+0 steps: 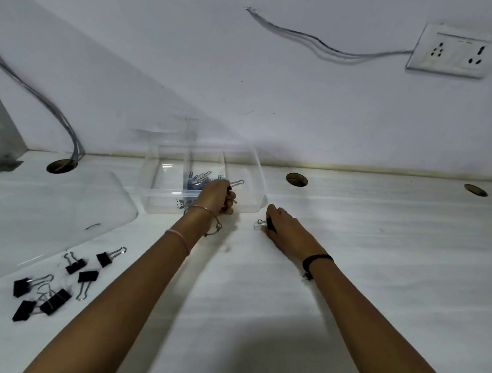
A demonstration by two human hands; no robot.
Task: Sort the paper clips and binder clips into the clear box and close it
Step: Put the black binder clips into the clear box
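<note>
Binder clips (86,276) mostly lie loose at front left. Left hand (217,197) grips one over the open clear box (164,202) (paper clips (199,179) in its middle compartment); right hand (282,227) pinches another on the table (351,253). Next, judged: release into a free compartment.

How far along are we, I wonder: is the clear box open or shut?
Open. The clear box has no cover on; its lid lies flat on the table to its left.
</note>
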